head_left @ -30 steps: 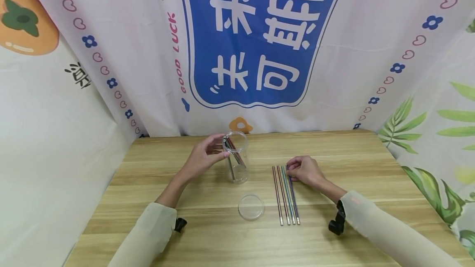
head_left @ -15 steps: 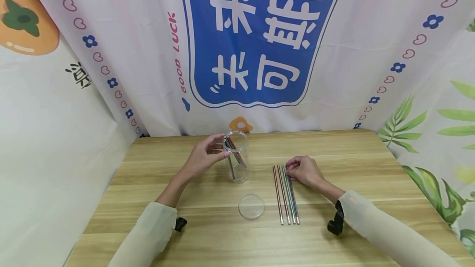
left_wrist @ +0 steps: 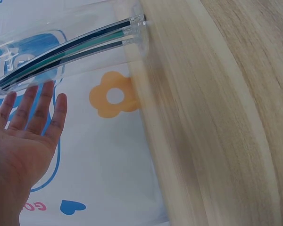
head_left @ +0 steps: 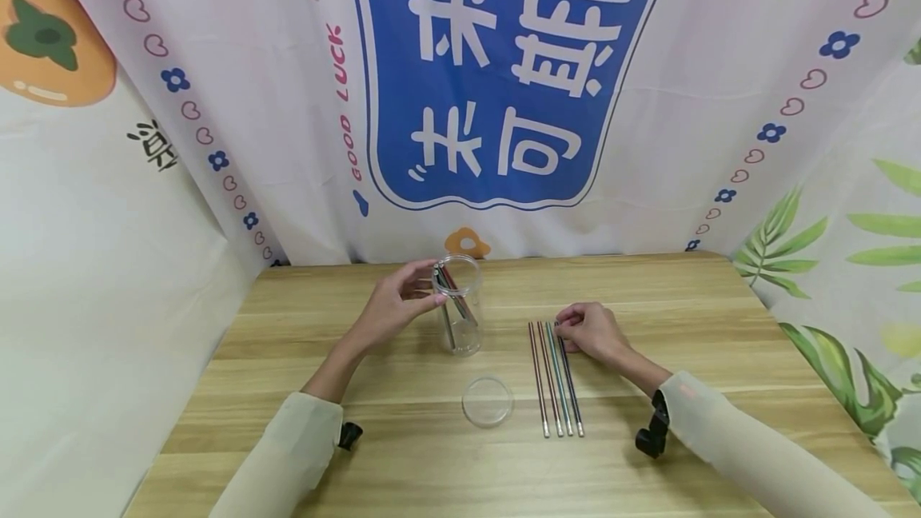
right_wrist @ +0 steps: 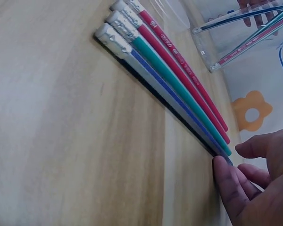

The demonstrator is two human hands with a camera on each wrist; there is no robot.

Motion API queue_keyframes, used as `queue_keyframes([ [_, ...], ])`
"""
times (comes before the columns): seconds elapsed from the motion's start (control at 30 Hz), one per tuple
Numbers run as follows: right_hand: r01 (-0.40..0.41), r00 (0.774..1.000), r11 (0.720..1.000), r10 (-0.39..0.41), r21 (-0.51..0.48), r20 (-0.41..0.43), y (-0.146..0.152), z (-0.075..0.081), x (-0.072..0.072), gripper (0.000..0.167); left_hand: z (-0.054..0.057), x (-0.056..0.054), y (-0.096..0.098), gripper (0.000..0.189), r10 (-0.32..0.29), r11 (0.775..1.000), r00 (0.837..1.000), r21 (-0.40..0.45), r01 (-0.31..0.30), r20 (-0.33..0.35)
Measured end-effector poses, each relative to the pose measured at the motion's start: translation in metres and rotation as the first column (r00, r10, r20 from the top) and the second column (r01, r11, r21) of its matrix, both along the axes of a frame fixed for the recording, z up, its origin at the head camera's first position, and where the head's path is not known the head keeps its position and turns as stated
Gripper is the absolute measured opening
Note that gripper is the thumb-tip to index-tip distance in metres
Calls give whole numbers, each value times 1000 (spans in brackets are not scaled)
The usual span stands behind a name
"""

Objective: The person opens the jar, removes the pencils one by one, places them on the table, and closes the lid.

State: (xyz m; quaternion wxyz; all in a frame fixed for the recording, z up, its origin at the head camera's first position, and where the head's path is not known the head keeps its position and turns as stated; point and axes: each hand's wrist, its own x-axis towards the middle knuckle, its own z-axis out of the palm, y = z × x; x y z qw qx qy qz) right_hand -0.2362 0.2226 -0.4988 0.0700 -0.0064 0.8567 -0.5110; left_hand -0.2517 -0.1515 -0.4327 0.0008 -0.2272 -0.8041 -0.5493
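Much open bench [head_left: 504,478] lies on the near side, its near edge out of frame. Nearest come four loose pencils [head_left: 550,382] in a row, eraser ends nearest, with a clear lid [head_left: 488,402] flat to their left; a pencil swung low that way could knock it. The right hand [head_left: 590,330] seems to pinch the far end of the dark blue pencil [head_left: 571,382], though its fingers partly hide the contact; a loose grip could drag or roll the teal pencil [head_left: 560,382] close beside it. The left hand [head_left: 392,298] cups the open jar [head_left: 471,288], thumb on the near side, fingers behind. A hard bump could tip the jar and spill the pencils inside [head_left: 448,322]. Beyond it, little room remains before the bench's far edge and the cloth [head_left: 504,234]; toward the right edge there is plenty.
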Motion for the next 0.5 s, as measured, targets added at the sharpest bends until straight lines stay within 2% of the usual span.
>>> queue_keyframes([
  [0.23,-11,1000,1000,11,17,-27,2,9,-2,22,1,1,0,59,-1,1000,1000,-4,1,-4],
  [0.4,-48,990,993,62,109,-127,2,24,-6,24,2,1,0,59,0,1000,1000,-8,0,-4],
  [0.5,-74,979,988,97,132,-182,-1,34,-9,24,1,0,0,59,-1,1000,1000,-6,1,-2],
])
